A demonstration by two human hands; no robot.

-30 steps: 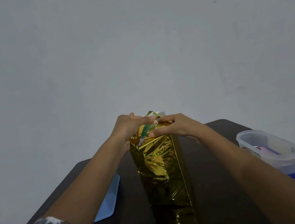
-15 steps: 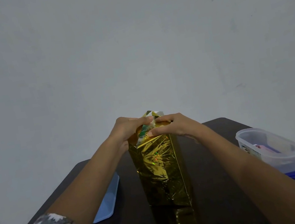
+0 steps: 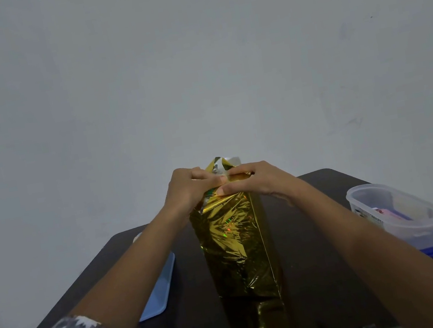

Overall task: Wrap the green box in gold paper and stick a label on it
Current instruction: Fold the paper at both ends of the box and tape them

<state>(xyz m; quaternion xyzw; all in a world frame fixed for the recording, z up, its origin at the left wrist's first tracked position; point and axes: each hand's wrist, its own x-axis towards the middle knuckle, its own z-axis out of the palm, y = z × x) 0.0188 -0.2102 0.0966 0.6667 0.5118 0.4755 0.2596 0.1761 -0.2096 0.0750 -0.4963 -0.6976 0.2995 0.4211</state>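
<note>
Gold paper (image 3: 234,241) sheathes the tall upright parcel at the centre of the frame, which stands on the dark table (image 3: 307,234). Of the green box (image 3: 209,193) only a sliver shows under the top folds. Both hands are close together at the parcel's top: the left hand (image 3: 188,190) and the right hand (image 3: 260,182) each pinch the loose paper end. A blue tray (image 3: 159,290) lies at lower left, and a clear tub (image 3: 396,219) sits at the right edge.
</note>
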